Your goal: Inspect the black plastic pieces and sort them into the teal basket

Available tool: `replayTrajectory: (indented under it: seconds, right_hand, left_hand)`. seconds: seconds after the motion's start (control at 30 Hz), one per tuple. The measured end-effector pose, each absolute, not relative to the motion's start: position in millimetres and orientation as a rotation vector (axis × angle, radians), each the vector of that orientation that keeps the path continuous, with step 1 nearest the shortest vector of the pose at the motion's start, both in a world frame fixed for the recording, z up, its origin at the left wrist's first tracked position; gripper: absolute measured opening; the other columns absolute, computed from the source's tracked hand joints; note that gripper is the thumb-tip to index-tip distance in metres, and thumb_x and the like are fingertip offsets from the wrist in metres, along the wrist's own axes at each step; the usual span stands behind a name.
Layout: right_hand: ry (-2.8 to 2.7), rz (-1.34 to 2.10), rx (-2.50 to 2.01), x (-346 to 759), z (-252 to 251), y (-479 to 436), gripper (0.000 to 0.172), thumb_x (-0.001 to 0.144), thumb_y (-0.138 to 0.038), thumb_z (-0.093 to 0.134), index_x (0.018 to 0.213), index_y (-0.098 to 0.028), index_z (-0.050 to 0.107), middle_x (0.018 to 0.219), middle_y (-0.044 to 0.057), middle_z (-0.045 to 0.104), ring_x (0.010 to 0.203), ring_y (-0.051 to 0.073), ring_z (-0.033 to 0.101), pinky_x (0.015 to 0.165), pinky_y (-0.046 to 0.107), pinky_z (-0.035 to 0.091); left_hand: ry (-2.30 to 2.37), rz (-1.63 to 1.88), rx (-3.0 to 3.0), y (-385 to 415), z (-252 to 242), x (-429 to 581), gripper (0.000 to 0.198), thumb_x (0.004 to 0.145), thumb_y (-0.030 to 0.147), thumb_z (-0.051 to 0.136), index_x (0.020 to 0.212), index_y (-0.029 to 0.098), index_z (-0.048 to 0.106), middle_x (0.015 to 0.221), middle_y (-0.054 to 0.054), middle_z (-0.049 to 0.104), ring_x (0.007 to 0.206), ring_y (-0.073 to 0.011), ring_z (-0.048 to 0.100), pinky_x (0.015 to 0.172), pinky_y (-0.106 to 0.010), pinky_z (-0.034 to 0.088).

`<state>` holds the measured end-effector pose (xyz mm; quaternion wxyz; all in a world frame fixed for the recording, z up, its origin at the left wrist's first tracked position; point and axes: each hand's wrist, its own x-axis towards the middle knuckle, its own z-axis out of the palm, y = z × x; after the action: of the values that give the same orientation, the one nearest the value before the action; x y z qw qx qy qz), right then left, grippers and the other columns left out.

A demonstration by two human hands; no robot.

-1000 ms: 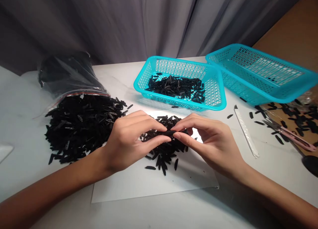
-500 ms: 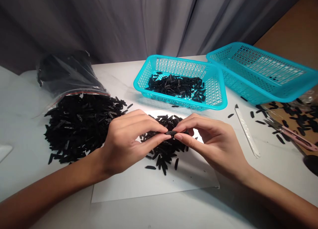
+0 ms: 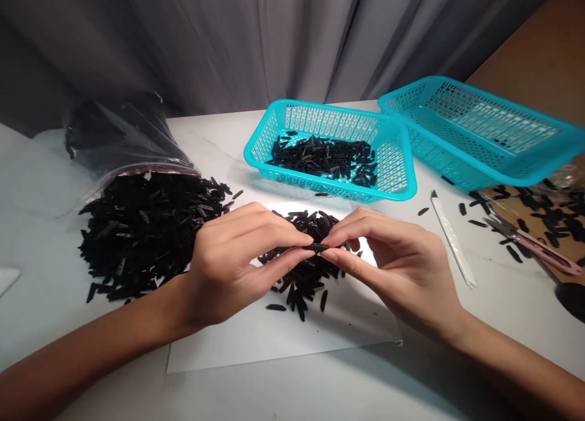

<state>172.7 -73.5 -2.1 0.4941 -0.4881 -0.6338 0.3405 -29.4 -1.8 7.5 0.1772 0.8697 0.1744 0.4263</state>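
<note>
Between the fingertips of both hands is one small, narrow black piece [image 3: 315, 247], held level. My left hand [image 3: 244, 256] pinches its left end with thumb and fingers. Its right end sits in the pinch of my right hand [image 3: 388, 256]. Right below and behind the fingers, a pile of similar black pieces [image 3: 299, 287] lies on a white board [image 3: 274, 348], partly hidden by the hands. What the piece is made of, I cannot tell.
A turquoise basket [image 3: 409, 186] with black pieces stands behind; another turquoise basket [image 3: 503, 174] is at right. A plastic bag [image 3: 130, 141] spills a large black heap [image 3: 137, 238] at left. A white craft knife [image 3: 452, 241] and pink-handled snips [image 3: 543, 250] lie right, among scattered pieces.
Both hands keep their pinch on the black piece, which has turned slightly, showing a thinner side. The fingertips have shifted a little; the view has moved slightly.
</note>
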Motion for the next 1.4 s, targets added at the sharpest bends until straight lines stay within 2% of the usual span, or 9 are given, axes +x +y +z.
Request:
replayTrajectory:
  seconds: [0.23,0.33,0.47,0.67,0.87,1.03,1.17,1.3,1.4]
  right_hand:
    - [-1.971,0.595,-1.303,203.8,23.4,-68.2,0.009,0.086,-0.031,0.075,0.095,-0.027,0.075,0.09,0.002,0.076,0.071,0.018,0.067,0.059,0.03,0.048]
    - [-2.167,0.231,-1.67,259.2,26.0,-72.3,0.019,0.085,-0.047,0.073,0.086,-0.028,0.075,0.074,0.002,0.074,0.054,0.017,0.061,0.047,0.03,0.039]
    - [-1.841,-0.401,-2.215,326.5,-12.6,-87.5,0.021,0.075,-0.039,0.081,0.081,-0.025,0.068,0.063,0.006,0.066,0.047,0.019,0.054,0.043,0.029,0.023]
    - [-1.552,-0.059,-2.245,349.4,-54.0,-108.6,0.039,0.059,-0.004,0.076,0.083,-0.028,0.059,0.049,-0.003,0.054,0.037,0.017,0.046,0.043,0.028,0.027]
    - [-1.416,0.264,-2.143,333.7,-24.2,-124.8,0.038,0.064,-0.014,0.07,0.098,-0.029,0.067,0.053,-0.001,0.056,0.041,0.019,0.052,0.042,0.03,0.03]
    - [-0.844,0.742,-1.382,288.7,9.1,-129.2,0.027,0.074,-0.036,0.076,0.098,-0.025,0.077,0.073,0.006,0.057,0.059,0.019,0.056,0.046,0.033,0.041]
    - [-1.028,0.912,-1.157,236.4,16.6,-110.4,0.035,0.06,-0.043,0.09,0.088,-0.027,0.075,0.063,0.0,0.055,0.05,0.015,0.049,0.042,0.029,0.038]
    - [-1.558,0.737,-1.244,195.8,7.1,-83.8,0.025,0.088,-0.035,0.07,0.067,-0.023,0.065,0.055,-0.002,0.059,0.05,0.013,0.055,0.049,0.026,0.044]
    - [-1.652,0.678,-1.325,184.8,-2.5,-73.2,0.016,0.096,-0.029,0.061,0.107,-0.024,0.071,0.074,0.001,0.076,0.066,0.018,0.073,0.06,0.027,0.056]
  left_hand:
    - [0.483,1.2,2.441,-1.8,6.1,-30.3,0.013,0.079,0.01,0.08,0.089,0.012,0.073,0.079,-0.004,0.077,0.075,-0.0145,0.07,0.071,-0.028,0.057]
    - [0.479,1.222,2.42,-1.6,7.8,-32.0,0.015,0.077,0.009,0.081,0.09,0.013,0.073,0.08,-0.004,0.077,0.077,-0.0144,0.07,0.072,-0.027,0.057]
    - [0.479,1.227,2.368,-2.5,13.2,-33.8,0.016,0.078,0.008,0.08,0.091,0.015,0.074,0.082,-0.003,0.077,0.078,-0.015,0.072,0.073,-0.027,0.057]
    - [0.618,1.174,2.146,-9.9,23.4,-33.7,0.01,0.078,0.012,0.081,0.084,0.016,0.074,0.079,-0.001,0.077,0.071,-0.0127,0.071,0.067,-0.025,0.057]
    - [0.736,1.054,1.855,-18.4,36.6,-36.9,0.007,0.078,0.017,0.081,0.083,0.018,0.076,0.079,0.001,0.077,0.072,-0.0115,0.071,0.068,-0.02,0.059]
    - [0.725,0.917,1.732,-16.5,43.0,-40.8,0.007,0.077,0.021,0.082,0.082,0.018,0.077,0.08,0.001,0.077,0.072,-0.01,0.072,0.068,-0.016,0.059]
    - [0.727,0.73,1.579,-6.7,23.3,-34.7,0.012,0.075,0.024,0.082,0.082,0.017,0.076,0.082,-0.002,0.078,0.076,-0.0122,0.073,0.071,-0.018,0.059]
    - [0.781,0.625,1.46,2.9,-16.7,-24.5,0.015,0.078,0.026,0.079,0.084,0.014,0.075,0.085,-0.006,0.077,0.08,-0.0154,0.073,0.075,-0.023,0.059]
    - [0.799,0.645,1.418,5.5,-39.9,-20.7,0.016,0.078,0.026,0.077,0.086,0.013,0.073,0.084,-0.008,0.076,0.078,-0.0167,0.073,0.073,-0.026,0.059]
